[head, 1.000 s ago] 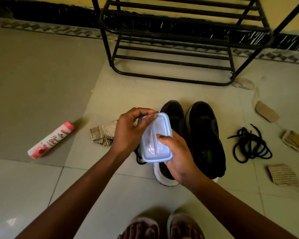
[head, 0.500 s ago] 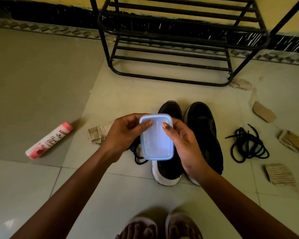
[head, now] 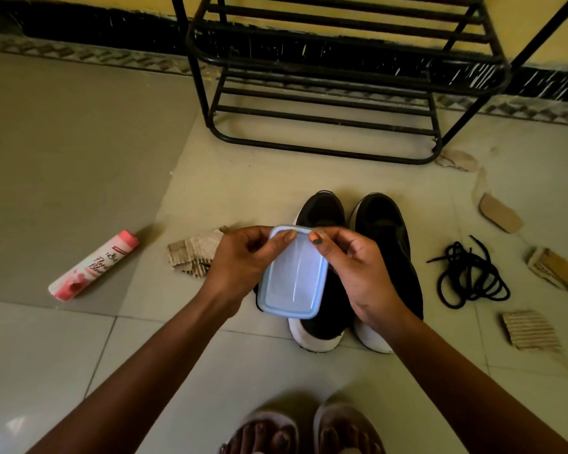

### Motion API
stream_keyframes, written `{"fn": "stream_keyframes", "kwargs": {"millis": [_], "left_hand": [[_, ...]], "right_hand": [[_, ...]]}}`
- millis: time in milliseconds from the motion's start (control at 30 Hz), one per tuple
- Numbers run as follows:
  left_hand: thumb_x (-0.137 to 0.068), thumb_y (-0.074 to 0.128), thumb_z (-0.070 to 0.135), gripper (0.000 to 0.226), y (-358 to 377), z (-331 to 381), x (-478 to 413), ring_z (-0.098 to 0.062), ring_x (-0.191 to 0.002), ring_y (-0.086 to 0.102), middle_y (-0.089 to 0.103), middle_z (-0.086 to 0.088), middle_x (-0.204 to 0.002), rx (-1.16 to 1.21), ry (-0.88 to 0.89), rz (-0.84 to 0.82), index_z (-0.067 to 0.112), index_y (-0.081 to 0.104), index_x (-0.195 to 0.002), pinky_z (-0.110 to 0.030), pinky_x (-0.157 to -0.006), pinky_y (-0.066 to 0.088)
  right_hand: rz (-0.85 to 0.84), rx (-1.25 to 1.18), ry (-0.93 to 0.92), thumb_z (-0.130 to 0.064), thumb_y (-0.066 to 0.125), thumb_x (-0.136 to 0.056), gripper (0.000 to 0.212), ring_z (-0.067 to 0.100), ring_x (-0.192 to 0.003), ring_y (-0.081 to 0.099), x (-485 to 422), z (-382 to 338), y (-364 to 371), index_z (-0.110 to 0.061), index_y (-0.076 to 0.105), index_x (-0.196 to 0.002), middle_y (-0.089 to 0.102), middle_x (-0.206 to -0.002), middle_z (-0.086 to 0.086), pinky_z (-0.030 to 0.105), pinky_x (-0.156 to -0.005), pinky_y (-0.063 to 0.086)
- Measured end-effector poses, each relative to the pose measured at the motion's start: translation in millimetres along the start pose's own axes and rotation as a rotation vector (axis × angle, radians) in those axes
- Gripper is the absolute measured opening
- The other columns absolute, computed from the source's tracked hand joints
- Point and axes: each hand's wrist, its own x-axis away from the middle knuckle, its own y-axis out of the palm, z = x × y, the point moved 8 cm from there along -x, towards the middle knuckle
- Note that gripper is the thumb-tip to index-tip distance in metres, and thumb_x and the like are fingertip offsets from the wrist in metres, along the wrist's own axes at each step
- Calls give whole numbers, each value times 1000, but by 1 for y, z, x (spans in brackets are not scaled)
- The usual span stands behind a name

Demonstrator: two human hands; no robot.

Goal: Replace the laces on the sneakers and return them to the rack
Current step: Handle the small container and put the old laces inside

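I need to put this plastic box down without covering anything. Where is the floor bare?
Bare floor: between the rack and the toes of the sneakers, and the near tiles between the spray can and the feet. Crowded right of the sneakers: loose laces and cardboard scraps. Another scrap lies by the left hand.

The floor [head: 243,178] under me is pale glossy tile, darker grey-green to my left. Ahead, a yellow wall [head: 522,14] rises above a scuffed black skirting [head: 95,26] and a patterned border [head: 79,54]. A black metal rack [head: 341,64] stands against it. The light is dim.
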Motion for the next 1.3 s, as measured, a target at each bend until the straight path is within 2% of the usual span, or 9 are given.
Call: {"fn": "stream_keyframes", "kwargs": {"millis": [167, 300, 433, 567, 733, 833, 1000, 1133, 1300], "left_hand": [[-86, 61, 31, 21, -6, 5, -2, -3, -45, 57, 62, 9, -51, 61, -63, 32, 14, 66, -75, -13, -40, 40], [-81, 64, 27, 21, 6, -9, 0, -14, -78, 71, 74, -1, -83, 78, -212, -226, 9, 69, -92, -20, -63, 55], [-84, 65, 18, 12, 5, -14, 0, -5, -68, 69, 73, 5, -73, -1, -160, -191, 9, 69, -90, -14, -58, 51], [-83, 66, 18, 9, 3, -14, -4, -9, -67, 69, 73, 3, -71, 6, -129, -126, 9, 70, -84, -17, -60, 54], [-84, 65, 22, 13, 3, -16, -10, -12, -74, 71, 74, -1, -79, 130, -203, -101, 11, 69, -87, -19, -62, 55], [-81, 66, 21, 22, 12, -21, -8, -10, -82, 70, 74, -3, -91, 52, -244, -257, 9, 68, -100, -17, -65, 54], [-81, 68, 15, 24, 12, -22, -14, -11, -77, 70, 73, -4, -86, 39, -191, -202, 2, 68, -101, -18, -63, 53], [-83, 66, 17, 18, 14, -18, -20, -16, -79, 70, 73, -6, -86, 39, -198, -180, 5, 69, -96, -23, -69, 58], [-82, 68, 16, 28, 20, -13, -23, -20, -89, 69, 71, -10, -98, 14, -201, -245, 9, 64, -108, -25, -75, 58]], "right_hand": [[-45, 10, 120, -34, 73, -61, 39, 18, -89, 69, 3, 11, 8, -14, 67, -94, 73, -95, 4, 31, -81, 55], [38, -19, 175, -37, 73, -58, 47, 28, -95, 68, -1, 14, -5, -11, 68, -96, 72, -99, 12, 45, -88, 54], [53, 18, 170, -42, 74, -53, 60, 31, -93, 69, 0, 13, -6, -6, 68, -101, 72, -99, 15, 50, -88, 54], [18, -12, 202, -37, 73, -58, 56, 29, -96, 68, -3, 13, -5, -7, 66, -104, 71, -102, 14, 46, -88, 54], [-77, 3, 285, -13, 71, -78, 29, 23, -97, 67, -5, 20, -2, -10, 63, -106, 70, -103, 11, 35, -82, 57], [-15, -17, 277, -17, 74, -68, 42, 29, -99, 67, -5, 23, -8, -6, 64, -107, 70, -104, 16, 45, -89, 54], [49, -9, 255, -6, 73, -74, 32, 31, -96, 68, -8, 22, -14, -2, 66, -105, 70, -101, 17, 44, -88, 54], [4, -16, 278, -26, 77, -63, 51, 26, -97, 68, -10, 22, -11, -5, 65, -108, 70, -104, 14, 39, -86, 55], [38, -51, 307, -8, 71, -79, 22, 23, -93, 66, -12, 24, -18, -6, 65, -100, 68, -104, 17, 28, -77, 55]]}}
